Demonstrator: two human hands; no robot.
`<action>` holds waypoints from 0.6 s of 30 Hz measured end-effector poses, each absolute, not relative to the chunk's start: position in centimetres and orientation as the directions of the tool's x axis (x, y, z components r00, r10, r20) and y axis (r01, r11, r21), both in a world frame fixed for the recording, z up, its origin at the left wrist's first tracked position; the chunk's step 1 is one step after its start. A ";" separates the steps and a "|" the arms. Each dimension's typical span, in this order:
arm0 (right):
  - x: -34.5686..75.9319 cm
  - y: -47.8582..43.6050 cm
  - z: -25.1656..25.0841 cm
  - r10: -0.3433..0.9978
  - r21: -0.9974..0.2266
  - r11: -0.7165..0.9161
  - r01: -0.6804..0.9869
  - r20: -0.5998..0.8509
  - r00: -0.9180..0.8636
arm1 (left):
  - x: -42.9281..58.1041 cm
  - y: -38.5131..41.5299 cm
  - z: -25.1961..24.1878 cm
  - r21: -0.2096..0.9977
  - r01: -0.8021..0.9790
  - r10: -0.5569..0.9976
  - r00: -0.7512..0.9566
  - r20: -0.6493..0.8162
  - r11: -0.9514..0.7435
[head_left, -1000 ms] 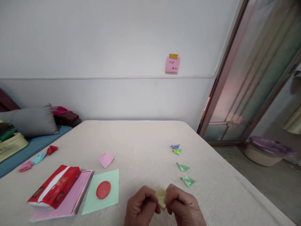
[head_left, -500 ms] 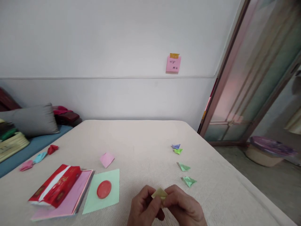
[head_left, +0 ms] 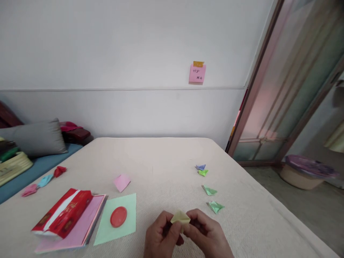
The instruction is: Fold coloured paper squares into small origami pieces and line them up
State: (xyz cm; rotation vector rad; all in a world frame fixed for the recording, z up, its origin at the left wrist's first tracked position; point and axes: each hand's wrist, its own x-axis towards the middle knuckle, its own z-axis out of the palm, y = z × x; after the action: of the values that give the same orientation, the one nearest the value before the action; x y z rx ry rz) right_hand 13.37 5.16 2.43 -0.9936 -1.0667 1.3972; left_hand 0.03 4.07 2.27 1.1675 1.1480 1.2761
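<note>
Between my two hands is a small piece of folded pale yellow paper (head_left: 180, 217), its peak pointing up. My left hand (head_left: 162, 236) pinches its left side with thumb and fingers. On the opposite edge, my right hand (head_left: 208, 234) is closed on the paper with thumb and forefinger. Part of the paper's lower side is hidden by the thumbs. To the right of my hands lie two pale green folded paper boats (head_left: 215, 206), with a bright green folded paper (head_left: 203, 173) and a blue folded paper (head_left: 200, 167) farther back.
At left, a red tissue pack (head_left: 64, 213) rests on a stack of coloured paper (head_left: 83, 229). A red round lid (head_left: 118, 216) lies on a green sheet (head_left: 130, 225). Behind it is a pink paper square (head_left: 122, 182). Folded papers (head_left: 45, 180) line the table's left edge.
The yellow paper has tilted and shifted slightly left, showing more of its face. My right-hand fingers have moved slightly along its edge.
</note>
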 end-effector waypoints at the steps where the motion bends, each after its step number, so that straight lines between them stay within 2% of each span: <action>1: 13.3 5.1 2.5 0.995 -0.974 -0.036 -0.225 -0.015 -0.096 | 0.1 4.1 2.3 0.996 -0.083 0.999 -0.010 0.031 -0.032; 6: 13.4 5.2 2.7 0.995 -0.974 -0.043 -0.221 -0.020 -0.102 | 0.1 4.3 1.8 0.992 -0.123 0.998 0.052 0.034 -0.027; 12: 13.4 5.4 1.7 0.981 -0.941 -0.084 -0.328 -0.021 -0.191 | -0.2 4.3 2.0 0.983 -0.178 0.989 0.133 0.071 -0.046; 15: 13.3 5.4 1.2 0.965 -0.929 -0.103 -0.357 -0.006 -0.261 | -0.4 4.1 2.7 0.986 -0.155 0.989 0.127 0.078 -0.058; 18: 13.0 5.1 1.4 0.966 -0.940 -0.076 -0.332 0.013 -0.257 | -0.4 3.9 3.0 0.989 -0.134 0.992 0.100 0.075 -0.061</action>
State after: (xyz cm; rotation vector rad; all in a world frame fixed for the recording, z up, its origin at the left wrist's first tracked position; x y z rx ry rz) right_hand 13.04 5.14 1.44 -0.8361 -1.1079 1.5627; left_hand -0.42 3.93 3.01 1.2089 1.0023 1.2400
